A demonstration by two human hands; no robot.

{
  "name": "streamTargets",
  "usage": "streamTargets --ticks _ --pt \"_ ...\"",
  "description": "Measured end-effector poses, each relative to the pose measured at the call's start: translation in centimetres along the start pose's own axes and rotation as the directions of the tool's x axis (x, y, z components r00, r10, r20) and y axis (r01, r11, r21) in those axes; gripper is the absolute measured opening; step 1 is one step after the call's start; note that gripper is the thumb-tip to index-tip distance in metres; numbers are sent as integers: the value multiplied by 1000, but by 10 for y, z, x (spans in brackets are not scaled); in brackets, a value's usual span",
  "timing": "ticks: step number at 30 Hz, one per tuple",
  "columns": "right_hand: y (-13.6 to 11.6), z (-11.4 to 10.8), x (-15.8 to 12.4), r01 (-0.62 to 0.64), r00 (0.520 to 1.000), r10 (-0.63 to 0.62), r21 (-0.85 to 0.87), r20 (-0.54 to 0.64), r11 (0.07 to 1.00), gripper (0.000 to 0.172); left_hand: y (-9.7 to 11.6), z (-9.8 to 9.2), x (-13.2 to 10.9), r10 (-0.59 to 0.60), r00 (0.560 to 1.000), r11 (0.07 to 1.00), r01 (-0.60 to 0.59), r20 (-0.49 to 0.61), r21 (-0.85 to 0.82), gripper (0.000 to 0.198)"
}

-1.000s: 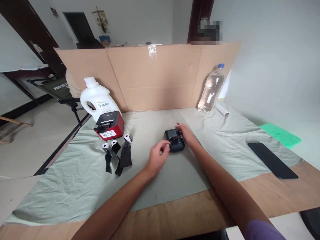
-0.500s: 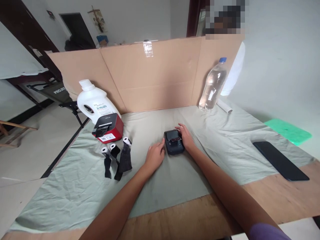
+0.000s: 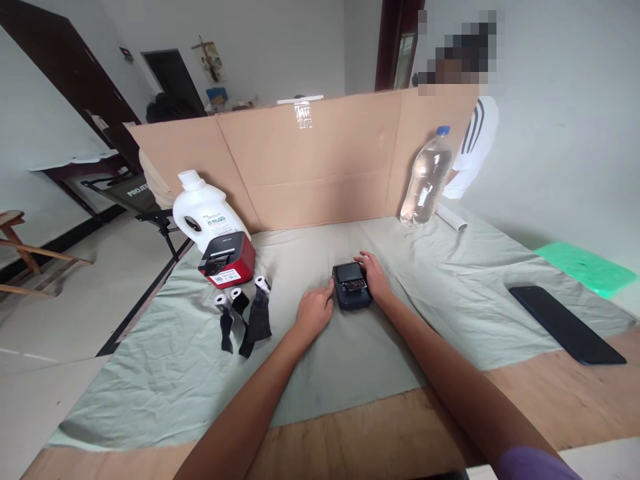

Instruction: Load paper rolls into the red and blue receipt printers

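Observation:
A small dark label printer [image 3: 353, 287] stands on the cloth between my hands. A dark patterned strip [image 3: 354, 285] shows at the slot in its upper face. My left hand [image 3: 315, 311] rests on the cloth, its index finger reaching to the printer's left side and the other fingers loosely bent. Along the right side lies my right hand [image 3: 376, 276], fingers stretched toward the back corner; its thumb is hard to make out. Neither hand visibly grips the printer. Left of them lie several small rolls [image 3: 245, 313] with black tails unwound.
A red and black printer [image 3: 231, 259] stands before a white detergent jug [image 3: 209, 210]. A cardboard sheet [image 3: 315, 167] closes the back. A water bottle [image 3: 427, 179], a white tube [image 3: 451, 217], a phone [image 3: 567, 325] and a green sheet [image 3: 585, 267] are rightward. A person [image 3: 475, 147] is behind.
The whole view has shifted slightly, so things appear a little further right and lower. My hands keep their places beside the label printer. The patterned strip at its slot shows more clearly.

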State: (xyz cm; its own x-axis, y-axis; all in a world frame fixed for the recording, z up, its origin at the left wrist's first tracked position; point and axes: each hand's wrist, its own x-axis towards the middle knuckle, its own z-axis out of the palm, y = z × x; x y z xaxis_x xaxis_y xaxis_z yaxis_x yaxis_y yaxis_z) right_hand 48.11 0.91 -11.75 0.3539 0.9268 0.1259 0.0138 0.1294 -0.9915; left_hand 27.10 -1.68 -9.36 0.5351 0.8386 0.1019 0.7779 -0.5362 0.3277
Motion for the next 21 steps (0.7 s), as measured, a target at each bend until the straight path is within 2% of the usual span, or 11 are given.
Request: streamTargets --ticks 6,12,15,21 --pt "0 -1 0 11 1000 -11 10 11 1000 50 -12 6 3 23 1000 953 -27 -17 -301 57" --pt "-2 -1 -2 20 1000 -20 -11 15 1000 48 -15 11 3 72 988 862 -131 -138 -490 56" --pt "-3 -1 -2 23 1000 -23 -2 21 1000 48 -15 10 11 33 991 822 -101 -129 -560 58" --pt "-4 1 -3 44 998 -44 10 43 999 49 -13 0 42 -96 989 744 -4 -112 -668 59"
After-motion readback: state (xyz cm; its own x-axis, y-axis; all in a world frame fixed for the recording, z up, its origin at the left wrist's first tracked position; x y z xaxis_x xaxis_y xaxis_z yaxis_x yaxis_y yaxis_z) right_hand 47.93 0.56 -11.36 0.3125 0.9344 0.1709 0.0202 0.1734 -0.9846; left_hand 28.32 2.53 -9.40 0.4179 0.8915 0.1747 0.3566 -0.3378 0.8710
